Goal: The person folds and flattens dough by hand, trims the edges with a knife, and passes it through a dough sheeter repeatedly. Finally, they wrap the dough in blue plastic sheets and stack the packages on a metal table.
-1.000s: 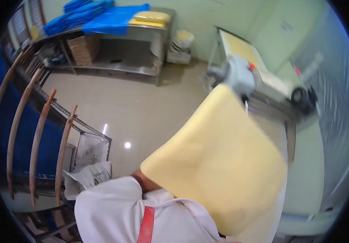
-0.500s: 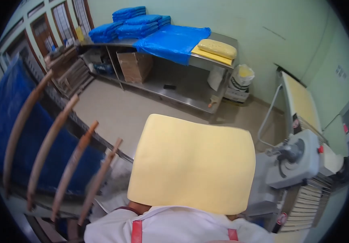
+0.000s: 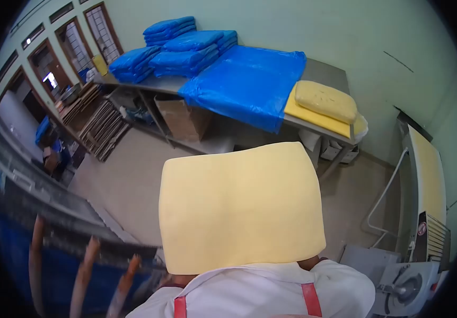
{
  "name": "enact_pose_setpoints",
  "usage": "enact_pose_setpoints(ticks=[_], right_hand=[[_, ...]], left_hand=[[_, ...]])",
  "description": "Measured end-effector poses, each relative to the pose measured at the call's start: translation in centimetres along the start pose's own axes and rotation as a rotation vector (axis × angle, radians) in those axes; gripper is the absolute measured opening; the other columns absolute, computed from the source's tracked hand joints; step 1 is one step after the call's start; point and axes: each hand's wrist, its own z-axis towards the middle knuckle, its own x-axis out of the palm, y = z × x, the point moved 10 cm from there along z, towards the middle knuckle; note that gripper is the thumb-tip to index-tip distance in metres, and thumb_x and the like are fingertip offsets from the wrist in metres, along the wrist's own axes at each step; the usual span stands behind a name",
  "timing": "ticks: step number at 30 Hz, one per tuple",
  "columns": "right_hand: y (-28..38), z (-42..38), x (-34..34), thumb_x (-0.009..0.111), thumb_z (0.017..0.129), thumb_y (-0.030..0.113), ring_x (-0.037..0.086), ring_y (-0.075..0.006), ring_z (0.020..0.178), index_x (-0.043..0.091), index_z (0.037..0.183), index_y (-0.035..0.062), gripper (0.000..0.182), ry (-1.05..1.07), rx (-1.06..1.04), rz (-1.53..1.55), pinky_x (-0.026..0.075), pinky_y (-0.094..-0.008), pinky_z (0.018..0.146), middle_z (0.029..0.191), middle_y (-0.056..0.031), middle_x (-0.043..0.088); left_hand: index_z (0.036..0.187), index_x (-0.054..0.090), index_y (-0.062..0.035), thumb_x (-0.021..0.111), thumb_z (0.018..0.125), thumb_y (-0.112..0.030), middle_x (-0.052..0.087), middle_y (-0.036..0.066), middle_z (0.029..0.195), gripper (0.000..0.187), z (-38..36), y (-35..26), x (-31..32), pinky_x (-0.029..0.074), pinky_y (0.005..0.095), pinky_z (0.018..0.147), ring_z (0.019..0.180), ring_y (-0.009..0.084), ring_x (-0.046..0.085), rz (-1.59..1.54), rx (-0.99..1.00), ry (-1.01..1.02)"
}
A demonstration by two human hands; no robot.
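A broad, pale yellow dough slab (image 3: 242,212) lies across both my arms, raised in front of my chest. Only a strip of my left hand or wrist (image 3: 182,279) shows at the slab's lower left edge. Under the lower right corner, a bit of my right hand or wrist (image 3: 309,262) is visible. My fingers are hidden beneath the slab, which both arms bear. Ahead, a steel table (image 3: 326,77) carries a spread blue plastic sheet (image 3: 244,85). At its right end a yellow slab (image 3: 313,117) lies under a thick, plastic-wrapped yellow block (image 3: 326,100).
Blue-wrapped stacks (image 3: 186,50) stand at the table's back left. A cardboard box (image 3: 181,119) sits below. Wooden rolling pins (image 3: 82,273) stick up at lower left. A dough sheeter (image 3: 424,185) and its grey machine head (image 3: 406,289) stand to the right. Wooden boards (image 3: 104,130) lean farther left.
My view has turned and come closer to the table, which looks larger. The slab remains on my arms, its far edge tilted differently. The rolling pins and machine have dropped lower in view.
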Motion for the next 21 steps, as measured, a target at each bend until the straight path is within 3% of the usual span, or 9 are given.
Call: enact_pose_setpoints(ticks=[5, 9, 21], right_hand=[[10.4, 9.1, 7.1, 0.058, 0.092, 0.035, 0.053, -0.0227, 0.114, 0.045, 0.129, -0.0020, 0.054, -0.093, 0.015, 0.096, 0.042, -0.0353, 0.097, 0.121, -0.0114, 0.056], [19.6, 13.0, 10.5, 0.057, 0.092, 0.036, 0.053, -0.0229, 0.115, 0.045, 0.129, -0.0019, 0.055, -0.174, -0.024, 0.232, 0.042, -0.0356, 0.097, 0.122, -0.0115, 0.056], [43.7, 30.0, 14.6, 0.056, 0.093, 0.038, 0.052, -0.0236, 0.116, 0.044, 0.131, -0.0017, 0.056, -0.324, -0.164, 0.540, 0.041, -0.0365, 0.098, 0.124, -0.0117, 0.054]], left_hand=[[0.129, 0.044, 0.0021, 0.041, 0.096, -0.048, 0.047, 0.014, 0.125, 0.060, 19.1, -8.6, 5.7, 0.037, 0.0365, 0.095, 0.113, 0.0252, 0.045, 0.081, -0.067, 0.085], [0.130, 0.042, 0.0019, 0.040, 0.097, -0.047, 0.045, 0.015, 0.127, 0.059, 30.3, -13.6, 12.7, 0.035, 0.0367, 0.096, 0.115, 0.0255, 0.043, 0.192, -0.120, 0.175], [0.134, 0.037, 0.0011, 0.037, 0.098, -0.046, 0.039, 0.015, 0.133, 0.059, 59.3, -16.5, 29.4, 0.031, 0.0374, 0.100, 0.121, 0.0263, 0.037, 0.317, -0.240, 0.293]])
